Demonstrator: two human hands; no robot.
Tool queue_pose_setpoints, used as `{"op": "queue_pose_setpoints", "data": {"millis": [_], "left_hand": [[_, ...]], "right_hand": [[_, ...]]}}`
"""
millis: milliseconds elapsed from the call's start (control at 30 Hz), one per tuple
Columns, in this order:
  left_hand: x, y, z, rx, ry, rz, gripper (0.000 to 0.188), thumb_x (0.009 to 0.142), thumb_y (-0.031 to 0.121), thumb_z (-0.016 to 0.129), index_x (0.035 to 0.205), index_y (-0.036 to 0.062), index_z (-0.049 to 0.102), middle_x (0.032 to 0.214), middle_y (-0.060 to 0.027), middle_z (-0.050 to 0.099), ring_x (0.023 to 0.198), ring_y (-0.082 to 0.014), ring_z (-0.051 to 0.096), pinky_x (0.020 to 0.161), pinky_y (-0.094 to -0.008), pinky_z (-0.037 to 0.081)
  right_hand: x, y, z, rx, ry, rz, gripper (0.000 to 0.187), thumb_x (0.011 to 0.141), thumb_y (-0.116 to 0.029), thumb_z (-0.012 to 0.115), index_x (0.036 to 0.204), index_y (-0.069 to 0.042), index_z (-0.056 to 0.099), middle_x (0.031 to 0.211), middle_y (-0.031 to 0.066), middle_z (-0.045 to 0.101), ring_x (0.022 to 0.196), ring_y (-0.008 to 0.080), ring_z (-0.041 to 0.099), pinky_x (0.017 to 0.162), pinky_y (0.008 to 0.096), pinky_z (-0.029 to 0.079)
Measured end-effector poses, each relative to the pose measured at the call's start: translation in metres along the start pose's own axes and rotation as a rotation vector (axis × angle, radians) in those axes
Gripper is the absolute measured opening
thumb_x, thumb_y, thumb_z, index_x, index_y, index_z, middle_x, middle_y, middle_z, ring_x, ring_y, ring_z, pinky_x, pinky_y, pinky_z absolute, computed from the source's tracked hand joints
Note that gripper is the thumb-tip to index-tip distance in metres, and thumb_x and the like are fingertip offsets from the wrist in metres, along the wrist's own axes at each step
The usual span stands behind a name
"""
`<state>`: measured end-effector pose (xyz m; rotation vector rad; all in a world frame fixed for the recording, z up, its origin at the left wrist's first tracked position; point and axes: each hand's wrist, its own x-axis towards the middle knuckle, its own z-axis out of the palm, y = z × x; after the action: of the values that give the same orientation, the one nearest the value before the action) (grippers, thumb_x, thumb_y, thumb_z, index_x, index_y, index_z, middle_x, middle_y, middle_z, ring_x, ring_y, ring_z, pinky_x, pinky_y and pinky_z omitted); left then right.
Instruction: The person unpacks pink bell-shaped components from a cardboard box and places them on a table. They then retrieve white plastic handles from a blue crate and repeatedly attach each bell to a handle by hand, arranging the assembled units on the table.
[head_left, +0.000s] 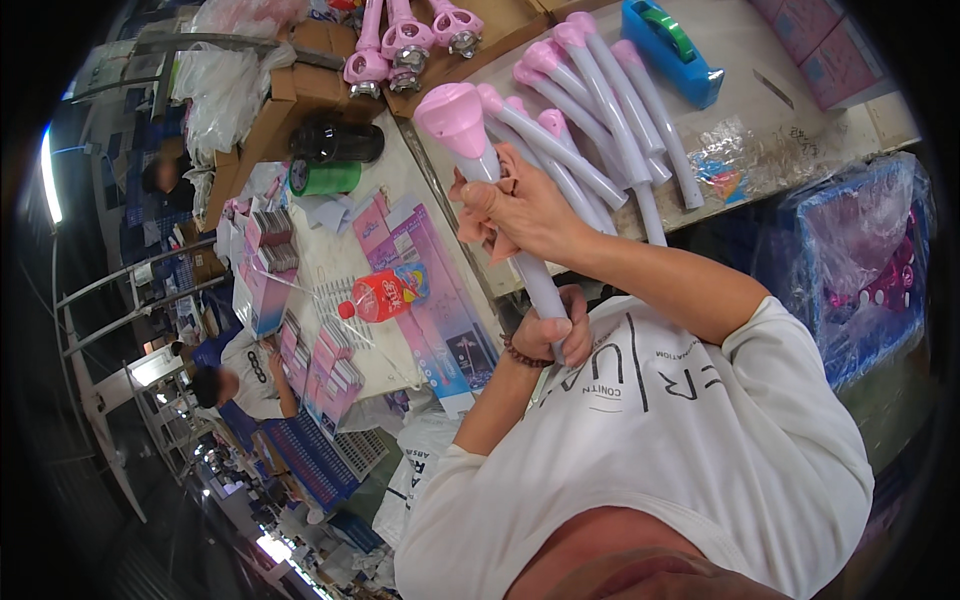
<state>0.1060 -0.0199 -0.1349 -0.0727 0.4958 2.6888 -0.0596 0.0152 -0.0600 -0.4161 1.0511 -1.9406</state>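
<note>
A toy wand part, a pale lilac tube with a flared pink head, slants up and away from my body over the table edge. My left hand, with a beaded bracelet at the wrist, is closed round its lower end. Higher up, my right hand grips the tube through a crumpled salmon-coloured cloth, which is wrapped round it just below the head. Beside it on the table lie several like wand tubes with pink ends.
A blue tape dispenser stands beyond the tubes. Pink wand heads lie in a cardboard box at the back. On the left are a red bottle, green tape and printed cards. A plastic-lined blue crate stands at right. Another person sits far left.
</note>
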Motion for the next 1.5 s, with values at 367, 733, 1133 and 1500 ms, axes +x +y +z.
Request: {"op": "queue_pose_setpoints", "data": {"millis": [367,733,1133,1500], "left_hand": [[0.02,0.013,0.033,0.752,0.868,0.146,0.019,0.076,0.0,0.061,0.094,-0.0031,0.054,0.061,-0.0085,0.057,0.05,-0.0187,0.058,0.044,-0.0293,0.047],[0.004,0.024,0.022,0.18,0.372,-0.003,0.016,0.08,0.011,0.056,0.091,0.0035,0.046,0.055,-0.0085,0.047,0.042,-0.0236,0.051,0.044,-0.0392,0.047],[0.005,0.016,0.014,0.072,0.266,-0.021,0.017,0.081,0.011,0.059,0.089,0.0056,0.046,0.054,-0.0076,0.046,0.043,-0.0229,0.051,0.045,-0.0389,0.047],[0.031,0.002,0.043,1.596,1.065,0.009,0.049,0.076,0.028,0.072,0.106,-0.002,0.046,0.079,-0.0239,0.061,0.078,-0.0421,0.062,0.07,-0.0405,0.049]], "right_hand": [[-0.026,0.026,0.0,-0.014,0.083,0.119,0.036,0.087,-0.027,0.067,0.097,-0.003,0.042,0.062,0.0045,0.06,0.046,0.0069,0.052,0.041,0.0209,0.041],[-0.024,0.034,-0.012,0.032,-0.042,0.071,0.037,0.09,-0.023,0.064,0.104,-0.003,0.036,0.08,0.0031,0.053,0.06,0.0095,0.056,0.051,0.0225,0.046],[-0.02,0.025,-0.014,-0.06,-0.001,0.05,0.036,0.093,-0.03,0.059,0.106,-0.005,0.038,0.079,0.0076,0.06,0.059,0.0105,0.058,0.053,0.0234,0.048],[0.03,-0.017,-0.049,0.217,0.109,-0.193,0.045,0.088,-0.035,0.066,0.098,0.006,0.049,0.065,0.012,0.063,0.046,0.013,0.057,0.039,0.0259,0.045]]}}
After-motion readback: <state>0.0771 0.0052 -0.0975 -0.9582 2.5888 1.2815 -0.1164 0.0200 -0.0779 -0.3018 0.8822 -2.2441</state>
